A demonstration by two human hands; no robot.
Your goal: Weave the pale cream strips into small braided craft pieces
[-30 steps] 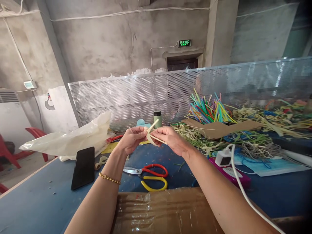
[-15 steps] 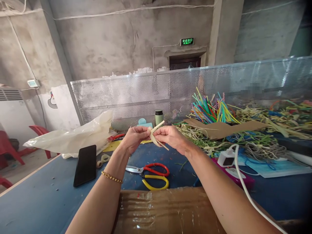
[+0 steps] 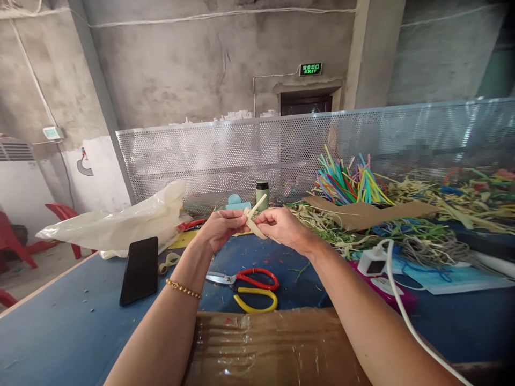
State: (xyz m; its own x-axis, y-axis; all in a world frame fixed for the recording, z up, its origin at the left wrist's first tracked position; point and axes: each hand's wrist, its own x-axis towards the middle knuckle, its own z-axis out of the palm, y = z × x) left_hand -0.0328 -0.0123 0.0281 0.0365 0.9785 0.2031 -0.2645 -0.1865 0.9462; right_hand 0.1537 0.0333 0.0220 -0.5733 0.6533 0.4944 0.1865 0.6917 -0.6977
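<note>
Above the blue table, my left hand (image 3: pixel 221 228) pinches a pale cream strip (image 3: pixel 256 229) between thumb and fingers. From the other side, my right hand (image 3: pixel 284 228) is closed on the same strip, which looks folded into a loop. One narrow end of it sticks up to the right, in front of a green bottle; a thin end shows below my right fingers. The strip's exact material cannot be made out. Below the hands lies a pair of scissors (image 3: pixel 249 289) with one red and one yellow handle, blades toward my left forearm.
A black phone (image 3: pixel 139 271) and a plastic bag (image 3: pixel 120 220) are on the left. Cardboard (image 3: pixel 277 348) lies in front of me. To the right are bundled colourful strips (image 3: pixel 350 179), tangled fibres, a white charger (image 3: pixel 374 261) with its cable, and a blue mask (image 3: pixel 462 276). A perforated metal panel (image 3: pixel 209 161) stands behind.
The upright end of the strip has shifted slightly left and up, and the lower end is now mostly behind my right fingers. Both hands keep hold at nearly the same place.
</note>
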